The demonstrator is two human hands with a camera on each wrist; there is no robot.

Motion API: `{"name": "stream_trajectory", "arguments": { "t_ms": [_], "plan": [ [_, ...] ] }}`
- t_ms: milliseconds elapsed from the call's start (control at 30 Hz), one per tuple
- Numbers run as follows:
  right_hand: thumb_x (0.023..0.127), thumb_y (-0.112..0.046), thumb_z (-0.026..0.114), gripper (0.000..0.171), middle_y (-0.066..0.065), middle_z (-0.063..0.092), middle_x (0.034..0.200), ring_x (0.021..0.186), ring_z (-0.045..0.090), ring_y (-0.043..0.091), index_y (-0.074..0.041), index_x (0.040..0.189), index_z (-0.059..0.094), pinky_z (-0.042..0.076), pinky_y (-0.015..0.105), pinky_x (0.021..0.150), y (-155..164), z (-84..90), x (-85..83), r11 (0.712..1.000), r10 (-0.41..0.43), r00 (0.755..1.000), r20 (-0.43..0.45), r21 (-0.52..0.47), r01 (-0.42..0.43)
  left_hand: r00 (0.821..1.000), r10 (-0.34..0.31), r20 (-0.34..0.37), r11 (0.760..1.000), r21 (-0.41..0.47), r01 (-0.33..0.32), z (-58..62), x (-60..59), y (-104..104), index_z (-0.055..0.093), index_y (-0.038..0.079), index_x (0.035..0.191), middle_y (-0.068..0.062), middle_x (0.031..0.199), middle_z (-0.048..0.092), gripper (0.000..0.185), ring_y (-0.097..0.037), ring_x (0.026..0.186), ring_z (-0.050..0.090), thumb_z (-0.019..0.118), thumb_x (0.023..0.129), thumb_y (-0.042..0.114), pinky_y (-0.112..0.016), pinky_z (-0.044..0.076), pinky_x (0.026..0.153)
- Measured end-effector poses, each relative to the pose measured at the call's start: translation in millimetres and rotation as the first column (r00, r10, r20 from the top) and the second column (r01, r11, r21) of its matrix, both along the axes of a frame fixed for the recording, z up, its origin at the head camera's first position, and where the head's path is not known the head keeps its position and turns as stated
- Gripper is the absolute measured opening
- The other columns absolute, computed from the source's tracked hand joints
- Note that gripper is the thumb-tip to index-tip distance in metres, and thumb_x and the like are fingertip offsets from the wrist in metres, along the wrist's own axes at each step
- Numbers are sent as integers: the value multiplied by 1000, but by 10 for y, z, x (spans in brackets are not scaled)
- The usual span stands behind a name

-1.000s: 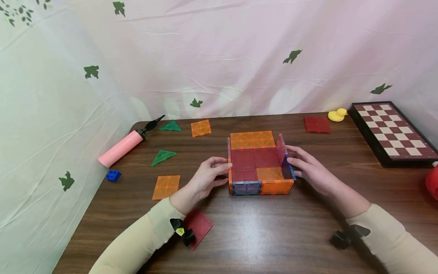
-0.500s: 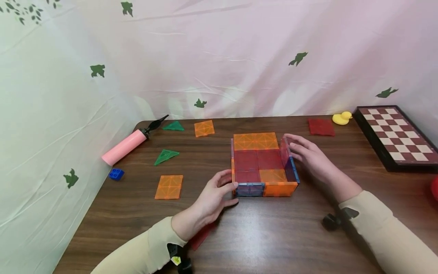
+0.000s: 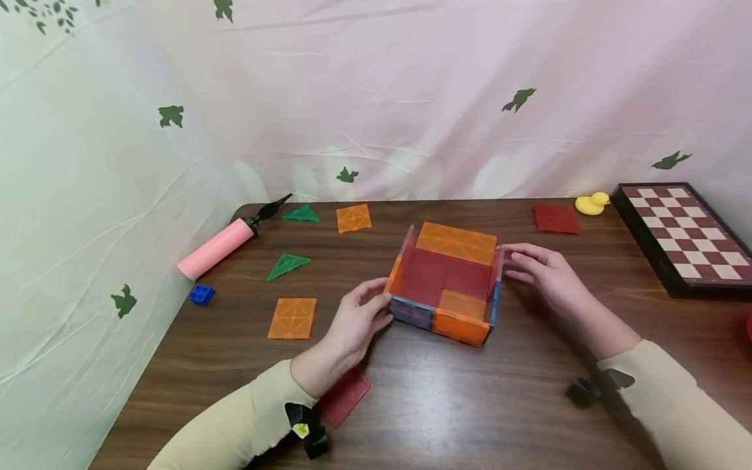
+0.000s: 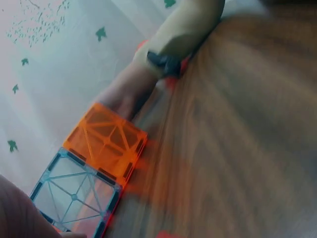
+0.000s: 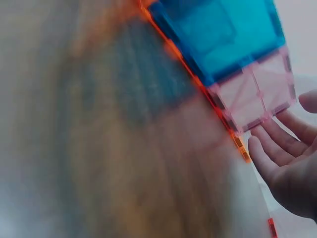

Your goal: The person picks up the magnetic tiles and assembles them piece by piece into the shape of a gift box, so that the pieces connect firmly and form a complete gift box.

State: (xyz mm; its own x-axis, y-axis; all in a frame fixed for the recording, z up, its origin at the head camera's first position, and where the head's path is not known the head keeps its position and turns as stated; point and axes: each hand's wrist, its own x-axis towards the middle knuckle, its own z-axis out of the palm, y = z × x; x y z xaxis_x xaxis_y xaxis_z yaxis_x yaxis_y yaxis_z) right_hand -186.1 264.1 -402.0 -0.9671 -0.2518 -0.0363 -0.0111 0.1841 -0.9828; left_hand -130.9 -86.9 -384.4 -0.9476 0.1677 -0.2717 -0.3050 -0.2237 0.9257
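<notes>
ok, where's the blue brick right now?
Head view, far left: the blue brick lies near the table's left edge, just below the pink pump, left of the orange square tile.

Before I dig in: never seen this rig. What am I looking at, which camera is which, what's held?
No machine: a person works bare-handed, with one camera on the head and one on each wrist. The head view shows a wooden table. The left hand and right hand touch opposite sides of an open box of magnetic tiles. Each blurry wrist view shows that hand's box wall close up. Loose tiles, a pink pump, a blue brick, a yellow duck and a chessboard lie around.
</notes>
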Motion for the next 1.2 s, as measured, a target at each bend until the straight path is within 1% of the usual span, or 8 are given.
{"name": "stream_trajectory", "arguments": {
  "t_ms": [167, 267, 500, 633, 733, 867, 1067, 1200],
  "plan": [
    [109, -18, 51, 40, -4, 69, 125, 112, 67, 11, 9, 139, 54, 54, 28, 90, 19, 6, 185, 998, 58, 998, -37, -15, -58, 993, 115, -13, 993, 4, -115, -8, -188, -92, 58, -6, 137, -22, 134, 54, 37, -23, 115, 57, 60, 101, -1, -51, 43, 107],
    [109, -15, 50, 37, -5, 69, 125, 113, 67, 13, 6, 138, 57, 55, 28, 90, 15, 21, 313, 995, 101, 994, -47, -4, -102, 989, 146, -33, 989, 6, -146, -27, -339, -139, 61, -6, 134, -19, 131, 57, 34, -22, 114, 58, 62, 100, -2, -50, 43, 107],
    [110, -13, 47, 36, 10, 66, 130, 114, 67, 17, 7, 139, 55, 56, 30, 89, -8, 55, 534, 983, 179, 983, -26, 33, -178, 990, 115, -85, 993, 24, -114, -114, -713, -208, 62, -8, 131, -14, 122, 62, 32, -18, 109, 61, 62, 100, 0, -47, 44, 107],
    [110, -16, 48, 36, 17, 63, 131, 113, 66, 14, 4, 138, 58, 55, 27, 90, -5, 83, 513, 978, 176, 984, -43, 126, -169, 993, 104, -58, 994, 38, -102, -97, -791, -202, 54, -8, 139, -16, 128, 58, 38, -24, 117, 56, 58, 103, 3, -48, 41, 110],
    [111, -25, 44, 41, 18, 60, 137, 118, 61, 10, 0, 140, 57, 51, 21, 93, 17, 117, 413, 975, 147, 987, -61, 179, -134, 993, 119, -12, 992, 35, -119, -46, -722, -181, 44, -6, 147, -18, 141, 48, 44, -30, 129, 48, 51, 106, 9, -48, 38, 113],
    [112, -40, 35, 56, 22, 48, 150, 134, 51, 18, 1, 149, 46, 46, 17, 98, 38, 149, 206, 985, 98, 995, -30, 148, -92, 992, 116, 48, 992, 48, -119, 18, -476, -156, 32, -2, 155, -19, 158, 30, 52, -37, 142, 33, 43, 108, 18, -54, 31, 115],
    [110, -50, 31, 72, 27, 31, 158, 143, 33, 40, 3, 157, 26, 43, 24, 105, 43, 103, -79, 994, 50, 997, 60, 90, -55, 996, 4, 88, 995, 100, -13, 54, -97, -128, 28, 3, 158, -19, 161, 24, 55, -39, 145, 28, 40, 109, 23, -63, 27, 114],
    [111, -48, 32, 71, 30, 32, 156, 139, 36, 41, 5, 157, 25, 43, 20, 103, 8, 46, -140, 991, 38, 997, 61, 124, -45, 993, -67, 93, 992, 117, 56, 41, 4, -117, 31, 6, 158, -18, 161, 24, 54, -39, 146, 25, 41, 108, 23, -64, 27, 114]
  ]
}}
